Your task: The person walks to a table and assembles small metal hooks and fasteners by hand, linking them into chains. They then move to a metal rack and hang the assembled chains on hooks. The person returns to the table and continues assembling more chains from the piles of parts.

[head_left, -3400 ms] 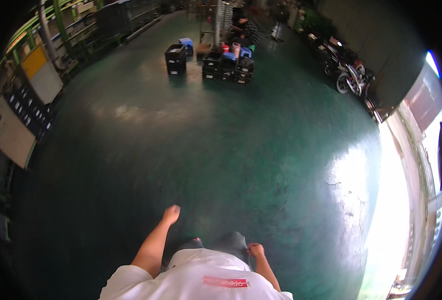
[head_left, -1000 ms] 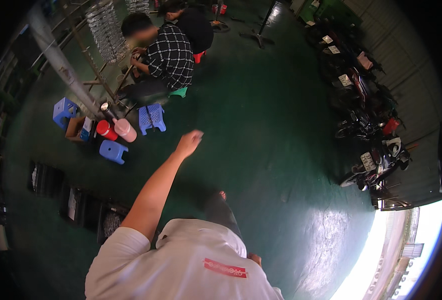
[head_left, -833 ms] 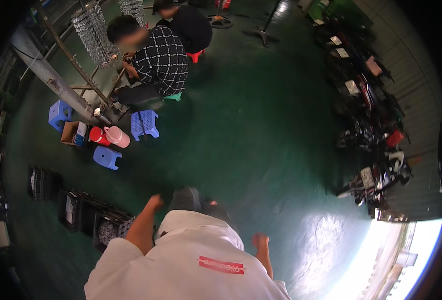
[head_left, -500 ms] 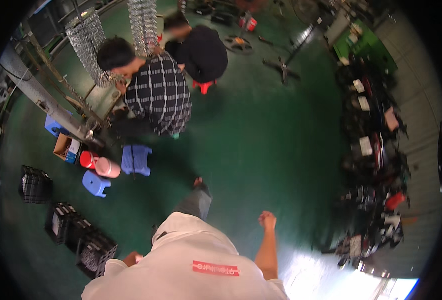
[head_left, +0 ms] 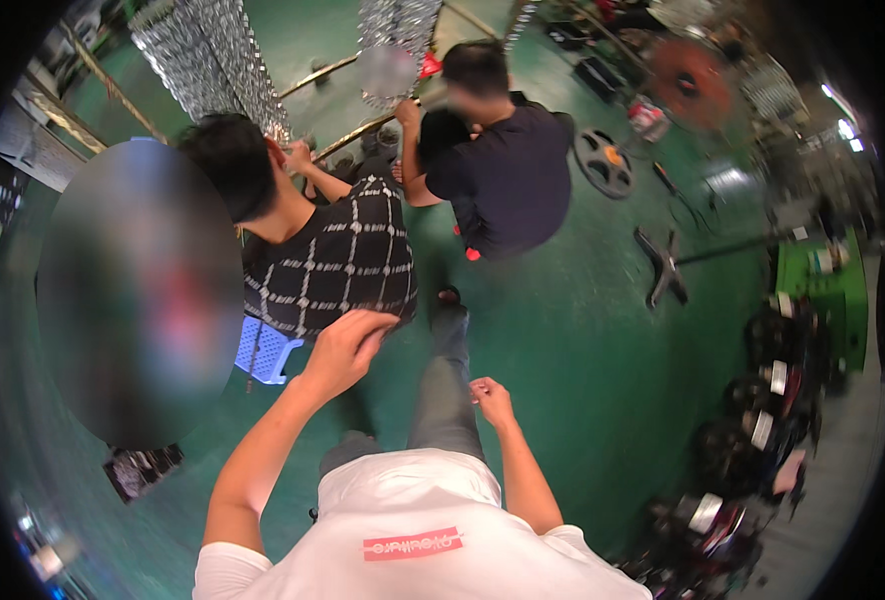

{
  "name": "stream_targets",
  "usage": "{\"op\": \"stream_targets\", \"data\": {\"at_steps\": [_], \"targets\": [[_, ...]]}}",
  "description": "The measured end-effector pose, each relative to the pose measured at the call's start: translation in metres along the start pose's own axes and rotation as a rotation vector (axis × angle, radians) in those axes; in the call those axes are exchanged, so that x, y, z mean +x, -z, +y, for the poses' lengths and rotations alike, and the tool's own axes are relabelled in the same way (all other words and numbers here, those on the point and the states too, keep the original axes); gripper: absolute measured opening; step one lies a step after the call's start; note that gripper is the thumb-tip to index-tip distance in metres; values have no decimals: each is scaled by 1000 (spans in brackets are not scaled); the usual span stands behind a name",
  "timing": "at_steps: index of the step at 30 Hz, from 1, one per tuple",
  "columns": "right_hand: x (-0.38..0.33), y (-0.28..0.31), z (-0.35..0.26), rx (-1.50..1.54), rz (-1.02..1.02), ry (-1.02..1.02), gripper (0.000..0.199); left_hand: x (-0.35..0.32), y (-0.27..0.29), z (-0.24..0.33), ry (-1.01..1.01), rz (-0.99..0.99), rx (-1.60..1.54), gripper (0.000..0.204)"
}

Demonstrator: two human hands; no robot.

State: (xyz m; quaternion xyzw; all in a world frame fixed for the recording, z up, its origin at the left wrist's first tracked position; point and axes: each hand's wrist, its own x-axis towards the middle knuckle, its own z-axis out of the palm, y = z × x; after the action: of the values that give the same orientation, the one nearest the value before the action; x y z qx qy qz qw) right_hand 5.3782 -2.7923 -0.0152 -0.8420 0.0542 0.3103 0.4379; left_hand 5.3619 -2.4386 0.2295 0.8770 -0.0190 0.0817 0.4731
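One left hand (head_left: 343,352): ours, fingers loosely bent, holding nothing visible
Right hand (head_left: 494,400): fingers half-curled, nothing visible held, near our leg (head_left: 443,405)
Blue stool (head_left: 271,350): left of our left hand

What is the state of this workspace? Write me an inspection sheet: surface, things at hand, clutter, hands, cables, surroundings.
Surface: green floor.
Things at hand: blue stool, partly hidden, near the left hand; silver metal pieces hanging beyond the co-workers.
Clutter: black round base and cross-shaped stand foot on the floor; dark crate at lower left.
Hands: nothing seen in the left or the right hand; the left appears over the checked shirt, contact unclear.
Cables: nothing seen for certain.
Surroundings: two co-workers ahead; motorbikes along the right; large blurred patch at left.
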Motion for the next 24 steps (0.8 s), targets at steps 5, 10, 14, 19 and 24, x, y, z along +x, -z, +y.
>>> {"op": "stream_targets", "data": {"at_steps": [5, 10, 14, 19, 24], "targets": [[178, 112, -136, -161, -104, 155, 14, 105, -44, -89, 325, 219, 154, 28], [364, 156, -274, -541, 17, 838, 19, 190, -50, -143, 442, 295, 682, 33], [456, 133, -333, -741, 37, 1195, 27, 211, -51, -173, 750, 29, 826, 37], [481, 119, -337, -1158, -75, 1132, 33, 196, -57, -174, 730, 27, 837, 40], [479, 129, -322, -1243, -68, 1178, 45, 184, -51, -167, 696, -63, 823, 42]]}}
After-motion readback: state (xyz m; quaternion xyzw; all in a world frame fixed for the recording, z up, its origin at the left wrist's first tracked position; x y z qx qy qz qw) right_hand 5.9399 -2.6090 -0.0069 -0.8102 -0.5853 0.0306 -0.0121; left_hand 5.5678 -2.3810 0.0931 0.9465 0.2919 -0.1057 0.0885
